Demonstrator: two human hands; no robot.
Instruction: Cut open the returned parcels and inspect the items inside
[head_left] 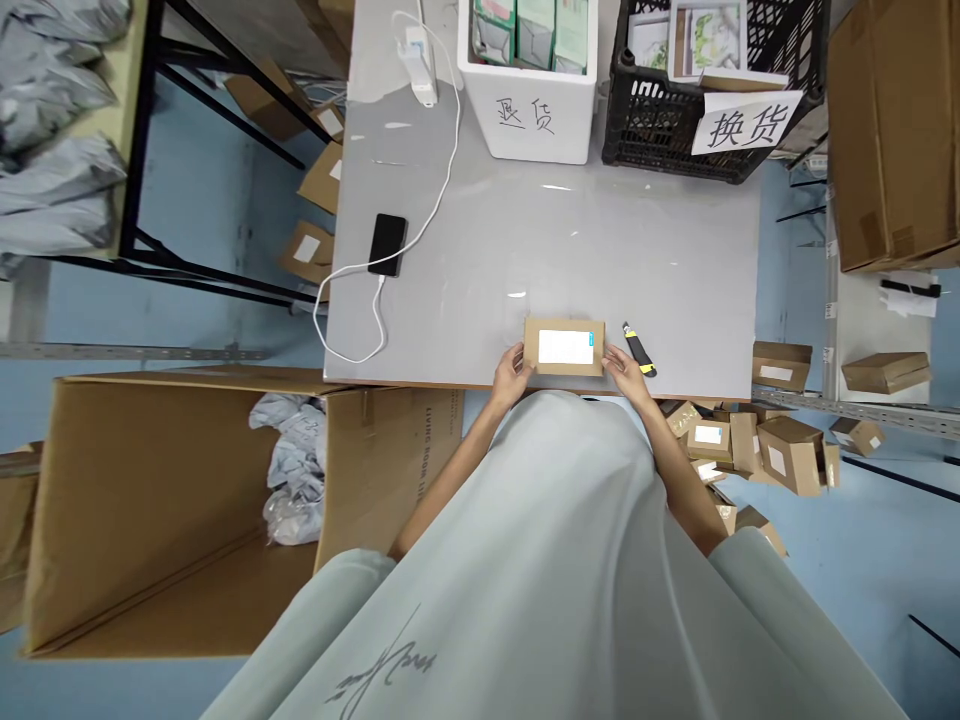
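A small brown cardboard box (531, 348) with a white label on its top lies at the front edge of the grey table (585, 240). My left hand (512, 374) grips the box at its left end, fingers closed against the side. At the opposite end, my right hand (625, 372) holds the box in the same way. Just beyond my right hand lies a black and yellow utility knife (639, 350). The undersides of my fingers are hidden.
A white bin (536, 125) and a black crate (675, 150) stand at the table's back. A phone (388, 244) with a white cable lies left. A large open carton (165, 500) holds grey bags. Several small boxes (787, 455) are piled on the right.
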